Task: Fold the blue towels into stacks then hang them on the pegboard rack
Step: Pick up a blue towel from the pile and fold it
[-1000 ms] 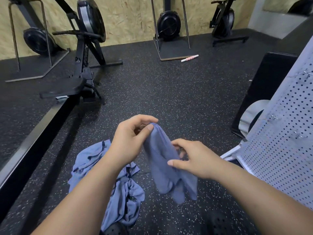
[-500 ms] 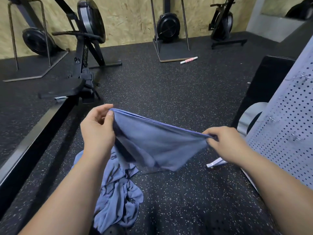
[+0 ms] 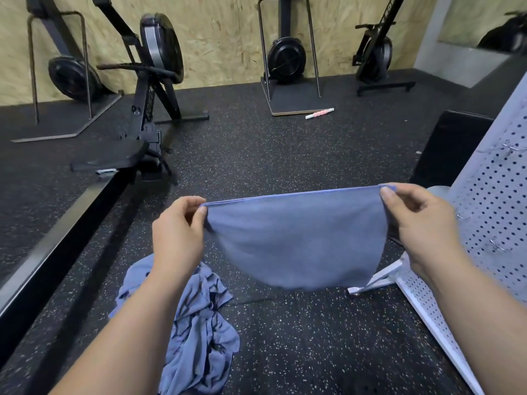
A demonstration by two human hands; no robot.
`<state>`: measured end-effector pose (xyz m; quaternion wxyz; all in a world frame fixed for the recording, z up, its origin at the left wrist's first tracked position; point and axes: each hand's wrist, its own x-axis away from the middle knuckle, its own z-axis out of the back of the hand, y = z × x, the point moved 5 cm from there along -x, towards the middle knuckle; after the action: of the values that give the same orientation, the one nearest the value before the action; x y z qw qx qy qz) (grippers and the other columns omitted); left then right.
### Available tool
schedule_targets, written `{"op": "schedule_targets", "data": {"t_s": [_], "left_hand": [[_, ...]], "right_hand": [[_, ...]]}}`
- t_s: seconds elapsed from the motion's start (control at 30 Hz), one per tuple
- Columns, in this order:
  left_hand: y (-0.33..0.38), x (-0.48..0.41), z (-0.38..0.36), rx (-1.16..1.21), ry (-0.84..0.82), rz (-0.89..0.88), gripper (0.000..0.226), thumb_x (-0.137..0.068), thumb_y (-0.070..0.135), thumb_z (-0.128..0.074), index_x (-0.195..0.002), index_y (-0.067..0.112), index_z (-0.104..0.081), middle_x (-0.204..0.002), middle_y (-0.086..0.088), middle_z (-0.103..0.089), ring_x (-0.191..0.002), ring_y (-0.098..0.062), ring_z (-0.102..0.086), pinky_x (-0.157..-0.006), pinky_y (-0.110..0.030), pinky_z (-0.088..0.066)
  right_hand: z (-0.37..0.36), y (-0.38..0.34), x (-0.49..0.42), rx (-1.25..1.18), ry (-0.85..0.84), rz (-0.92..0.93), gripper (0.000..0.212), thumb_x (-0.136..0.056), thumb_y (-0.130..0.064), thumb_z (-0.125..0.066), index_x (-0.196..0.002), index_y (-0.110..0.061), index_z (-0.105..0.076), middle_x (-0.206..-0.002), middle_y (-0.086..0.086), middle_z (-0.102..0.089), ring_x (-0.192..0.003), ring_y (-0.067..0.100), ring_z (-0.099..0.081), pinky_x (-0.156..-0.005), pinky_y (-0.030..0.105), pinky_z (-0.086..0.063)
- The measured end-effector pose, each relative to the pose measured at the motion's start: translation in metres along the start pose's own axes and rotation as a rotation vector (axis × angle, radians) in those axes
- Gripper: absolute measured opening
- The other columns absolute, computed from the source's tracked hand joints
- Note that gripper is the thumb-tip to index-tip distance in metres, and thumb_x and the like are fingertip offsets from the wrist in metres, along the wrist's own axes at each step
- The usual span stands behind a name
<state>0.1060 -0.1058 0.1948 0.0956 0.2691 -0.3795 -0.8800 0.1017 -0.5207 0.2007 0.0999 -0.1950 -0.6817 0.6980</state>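
Observation:
A blue towel [image 3: 296,240] hangs stretched flat between my hands, above the speckled floor. My left hand [image 3: 178,232] pinches its top left corner and my right hand [image 3: 416,220] pinches its top right corner. The top edge is taut and the lower edge sags in a curve. A crumpled heap of blue towels [image 3: 196,329] lies on the floor under my left forearm. The white pegboard rack [image 3: 490,212] stands at the right, with small metal hooks on it, just beyond my right hand.
A rowing machine [image 3: 142,129] with its long black rail [image 3: 51,252] runs along the left. More exercise machines stand against the plywood wall. A pink and white roller [image 3: 319,113] lies on the floor far ahead. A black box [image 3: 447,149] sits behind the rack.
My hands have moved apart and drawn the bunched towel out into a flat, taut sheet. The right hand moved toward the rack and both hands rose a little.

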Motion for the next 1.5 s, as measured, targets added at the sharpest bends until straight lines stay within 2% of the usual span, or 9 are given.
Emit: {"op": "schedule_targets", "data": {"t_s": [0.17,0.3,0.43,0.5,0.6,0.77,1.0,1.3,1.5], "left_hand": [[-0.017,-0.002,-0.017,0.356,-0.061,0.268,0.009,-0.101,0.029,-0.072,-0.098,0.024,-0.080,-0.085,0.005,-0.078,-0.080,-0.017,-0.072,-0.080,-0.037,-0.057],[-0.025,0.006,-0.039,0.681,-0.128,0.543,0.014,-0.099,0.023,-0.072,-0.092,0.017,-0.082,-0.087,-0.002,-0.074,-0.082,-0.020,-0.058,-0.080,-0.040,-0.049],[-0.021,0.022,-0.053,0.596,-0.148,0.565,0.013,-0.097,0.019,-0.073,-0.089,0.015,-0.083,-0.075,0.006,-0.073,-0.077,-0.015,-0.059,-0.078,-0.035,-0.050],[-0.008,0.031,-0.061,0.584,-0.199,0.532,0.012,-0.098,0.016,-0.074,-0.090,0.013,-0.082,-0.063,0.013,-0.066,-0.066,-0.009,-0.056,-0.068,-0.027,-0.050],[0.015,0.048,-0.073,0.633,-0.285,0.499,0.008,-0.097,0.010,-0.075,-0.092,0.006,-0.080,-0.058,0.009,-0.063,-0.057,-0.006,-0.056,-0.055,-0.020,-0.050],[0.052,0.076,-0.089,0.706,-0.426,0.435,0.005,-0.097,0.009,-0.076,-0.093,0.006,-0.078,-0.076,-0.009,-0.078,-0.066,-0.015,-0.069,-0.061,-0.026,-0.057],[0.069,0.092,-0.093,0.683,-0.516,0.401,0.003,-0.098,0.013,-0.077,-0.098,0.010,-0.079,-0.086,-0.012,-0.081,-0.092,-0.043,-0.076,-0.085,-0.053,-0.065],[0.072,0.096,-0.094,0.713,-0.558,0.388,0.009,-0.101,0.010,-0.071,-0.102,0.006,-0.079,-0.095,-0.014,-0.080,-0.095,-0.030,-0.079,-0.088,-0.041,-0.066],[0.078,0.099,-0.095,0.850,-0.657,0.472,0.030,-0.108,0.010,-0.051,-0.099,0.004,-0.079,-0.099,-0.014,-0.081,-0.091,-0.019,-0.077,-0.090,-0.033,-0.062]], "right_hand": [[0.007,0.012,-0.004,0.098,0.084,0.036,0.011,-0.096,-0.034,-0.077,-0.104,-0.029,-0.082,-0.095,0.003,-0.079,-0.085,0.018,-0.068,-0.090,0.062,-0.060],[0.004,0.033,-0.010,0.046,0.070,-0.124,0.009,-0.096,-0.027,-0.078,-0.100,-0.020,-0.082,-0.100,0.002,-0.081,-0.088,0.012,-0.069,-0.095,0.048,-0.061],[-0.009,0.046,-0.004,0.000,0.040,-0.281,0.009,-0.096,-0.020,-0.078,-0.092,-0.012,-0.081,-0.073,0.002,-0.076,-0.058,0.009,-0.057,-0.052,0.023,-0.048],[-0.020,0.047,0.004,0.016,0.010,-0.288,0.010,-0.097,-0.018,-0.077,-0.092,-0.010,-0.080,-0.063,-0.005,-0.070,-0.050,0.009,-0.051,-0.045,0.020,-0.042],[-0.040,0.046,0.020,0.068,-0.096,-0.242,0.012,-0.097,-0.020,-0.076,-0.095,-0.010,-0.082,-0.069,-0.003,-0.072,-0.056,0.011,-0.053,-0.053,0.027,-0.045],[-0.076,0.037,0.053,0.233,-0.294,-0.094,0.005,-0.093,-0.024,-0.079,-0.093,-0.025,-0.084,-0.085,-0.008,-0.081,-0.082,0.014,-0.077,-0.080,0.038,-0.062],[-0.085,0.019,0.074,0.455,-0.285,0.151,0.012,-0.091,-0.027,-0.081,-0.088,-0.038,-0.081,-0.084,-0.022,-0.076,-0.074,-0.003,-0.071,-0.069,0.011,-0.049],[-0.085,0.022,0.079,0.486,-0.210,0.199,0.011,-0.093,-0.024,-0.079,-0.099,-0.032,-0.083,-0.092,-0.018,-0.073,-0.082,-0.004,-0.068,-0.073,0.006,-0.044],[-0.090,0.029,0.084,0.488,-0.304,0.234,0.022,-0.087,-0.027,-0.085,-0.108,-0.032,-0.079,-0.104,-0.020,-0.068,-0.088,-0.002,-0.070,-0.085,0.023,-0.057]]}}
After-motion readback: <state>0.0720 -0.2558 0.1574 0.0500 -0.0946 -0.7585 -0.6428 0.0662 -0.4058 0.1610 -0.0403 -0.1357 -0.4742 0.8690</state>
